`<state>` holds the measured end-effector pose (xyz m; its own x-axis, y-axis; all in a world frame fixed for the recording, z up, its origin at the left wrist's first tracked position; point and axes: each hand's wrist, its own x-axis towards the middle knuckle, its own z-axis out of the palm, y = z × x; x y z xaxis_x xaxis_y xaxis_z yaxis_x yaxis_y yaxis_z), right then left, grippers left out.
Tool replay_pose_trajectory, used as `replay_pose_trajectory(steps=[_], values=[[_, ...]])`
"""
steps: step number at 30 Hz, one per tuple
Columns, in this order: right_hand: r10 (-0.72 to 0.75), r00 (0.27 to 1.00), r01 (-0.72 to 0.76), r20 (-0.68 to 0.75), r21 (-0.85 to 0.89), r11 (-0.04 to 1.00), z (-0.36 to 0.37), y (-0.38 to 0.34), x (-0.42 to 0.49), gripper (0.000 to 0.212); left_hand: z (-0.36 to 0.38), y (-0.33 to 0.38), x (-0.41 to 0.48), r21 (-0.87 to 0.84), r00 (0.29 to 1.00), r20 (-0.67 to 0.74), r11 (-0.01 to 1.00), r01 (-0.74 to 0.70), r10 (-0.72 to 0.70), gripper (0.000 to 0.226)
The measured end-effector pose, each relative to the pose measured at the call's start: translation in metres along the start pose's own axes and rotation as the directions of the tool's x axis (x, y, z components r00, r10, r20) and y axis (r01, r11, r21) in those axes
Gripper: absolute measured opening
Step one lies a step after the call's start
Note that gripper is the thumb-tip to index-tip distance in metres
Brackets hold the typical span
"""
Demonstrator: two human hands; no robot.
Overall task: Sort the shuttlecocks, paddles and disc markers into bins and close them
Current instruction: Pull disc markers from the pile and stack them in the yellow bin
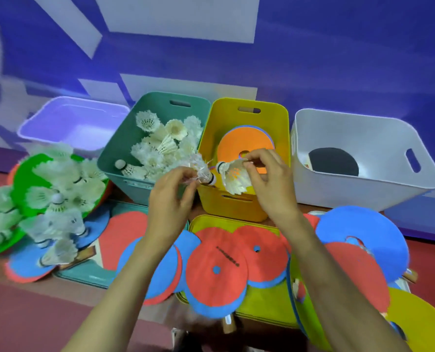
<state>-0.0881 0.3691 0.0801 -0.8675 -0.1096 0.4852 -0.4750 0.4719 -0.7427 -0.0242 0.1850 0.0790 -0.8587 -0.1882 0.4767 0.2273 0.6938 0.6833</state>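
Observation:
My left hand (pixel 172 191) pinches a white shuttlecock (pixel 203 171) by its feathers. My right hand (pixel 268 174) pinches a second shuttlecock (pixel 233 176) the same way. Both are held above the front of the yellow bin (pixel 280 118), which holds orange disc markers (pixel 244 143). The teal bin (pixel 120 151) to its left holds several shuttlecocks (pixel 165 143). A dark paddle (pixel 333 161) lies in the white bin (pixel 363 138). Loose shuttlecocks (pixel 56 196) lie piled on a green disc (pixel 26 174) at the left. Red and blue disc markers (pixel 216 268) cover the floor under my forearms.
A lilac bin (pixel 71 123) stands at the far left with nothing visible inside. A yellow lid (pixel 262 301) and a teal lid (pixel 84 273) lie on the floor beneath the discs. A blue and white wall runs behind the bins. Wooden paddle handles (pixel 229 323) poke out from under the discs.

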Motion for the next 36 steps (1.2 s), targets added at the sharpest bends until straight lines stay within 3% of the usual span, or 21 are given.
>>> replay_pose_trajectory(steps=[4, 7, 11, 15, 18, 20, 22, 25, 28, 32, 34, 36], values=[[-0.033, 0.998, 0.035, 0.056, -0.047, 0.998, 0.059, -0.023, 0.025, 0.008, -0.045, -0.057, 0.031, -0.035, 0.995, 0.013, 0.994, 0.104, -0.104, 0.003], [-0.005, 0.996, 0.014, 0.093, -0.093, 0.996, 0.099, -0.036, 0.047, 0.009, -0.071, -0.097, 0.059, 0.046, 0.993, 0.063, 0.995, 0.093, -0.096, 0.002], [0.129, 0.963, -0.064, 0.235, -0.269, 0.961, 0.148, -0.041, 0.073, 0.014, -0.084, -0.145, 0.102, 0.277, 0.938, 0.306, 0.958, 0.075, -0.162, 0.007], [0.359, 0.826, -0.104, 0.434, -0.508, 0.855, 0.19, -0.036, 0.086, 0.02, -0.08, -0.173, 0.13, 0.324, 0.797, 0.568, 0.946, 0.011, -0.204, 0.008], [0.423, 0.75, -0.015, 0.508, -0.627, 0.779, 0.213, -0.031, 0.087, 0.02, -0.071, -0.185, 0.141, 0.362, 0.592, 0.762, 0.931, -0.051, -0.264, 0.012], [0.432, 0.721, 0.033, 0.542, -0.649, 0.76, 0.225, -0.027, 0.084, 0.021, -0.063, -0.194, 0.141, 0.365, 0.48, 0.826, 0.929, -0.055, -0.296, 0.018], [0.46, 0.689, 0.044, 0.56, -0.666, 0.745, 0.235, -0.023, 0.082, 0.023, -0.055, -0.202, 0.14, 0.369, 0.43, 0.842, 0.929, -0.019, -0.326, 0.021], [0.467, 0.687, 0.081, 0.557, -0.697, 0.713, 0.241, -0.024, 0.081, 0.026, -0.047, -0.208, 0.142, 0.379, 0.43, 0.833, 0.925, 0.019, -0.35, 0.016], [0.459, 0.691, 0.147, 0.558, -0.731, 0.667, 0.242, -0.028, 0.08, 0.026, -0.042, -0.207, 0.143, 0.423, 0.405, 0.834, 0.905, -0.035, -0.374, 0.015], [0.457, 0.666, 0.151, 0.59, -0.706, 0.692, 0.229, -0.033, 0.08, 0.026, -0.046, -0.202, 0.141, 0.422, 0.397, 0.836, 0.906, -0.022, -0.38, 0.03], [0.436, 0.656, 0.114, 0.616, -0.652, 0.75, 0.212, -0.037, 0.081, 0.034, -0.053, -0.192, 0.142, 0.416, 0.443, 0.818, 0.909, -0.015, -0.367, 0.048], [0.402, 0.685, 0.054, 0.608, -0.593, 0.803, 0.19, -0.041, 0.078, 0.041, -0.061, -0.178, 0.139, 0.402, 0.567, 0.764, 0.915, -0.044, -0.308, 0.049]])
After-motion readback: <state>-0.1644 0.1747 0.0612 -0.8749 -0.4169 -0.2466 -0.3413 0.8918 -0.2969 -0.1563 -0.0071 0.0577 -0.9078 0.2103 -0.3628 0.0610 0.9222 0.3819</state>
